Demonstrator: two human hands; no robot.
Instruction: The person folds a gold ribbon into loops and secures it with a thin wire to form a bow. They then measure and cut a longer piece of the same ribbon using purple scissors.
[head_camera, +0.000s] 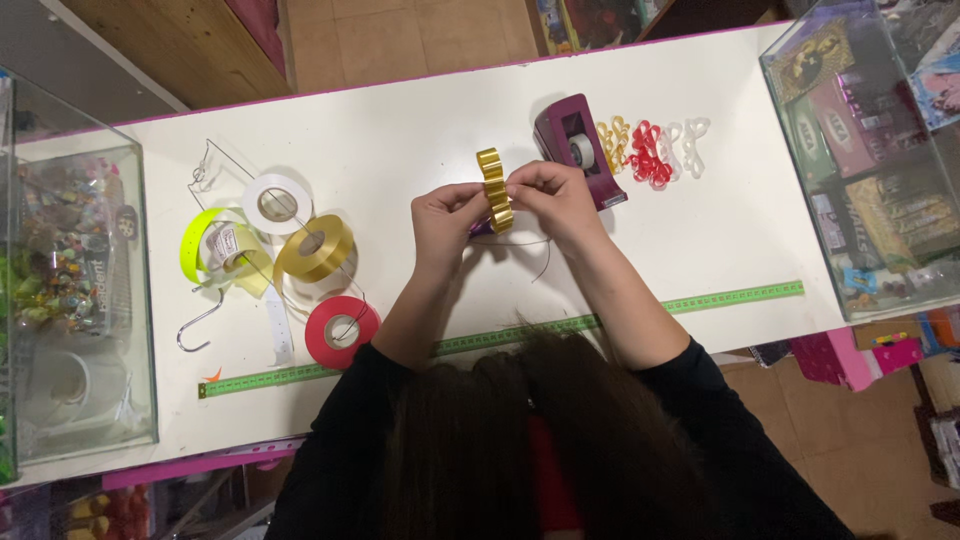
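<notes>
Together, the left hand (447, 214) and right hand (553, 196) pinch a folded gold ribbon (493, 189) between fingertips, held just above the white desk (400, 130), near the maroon tape dispenser (578, 148).

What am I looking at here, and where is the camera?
No machine here: a person works with bare hands, filmed from a camera on their head, looking down. The left hand and right hand together pinch a folded gold ribbon over a white table. On the left lie ribbon rolls: white, gold, red and neon yellow. A purple tape dispenser and finished ribbon bows sit to the right. A green measuring tape runs along the near edge, with glass cases at both ends.
</notes>
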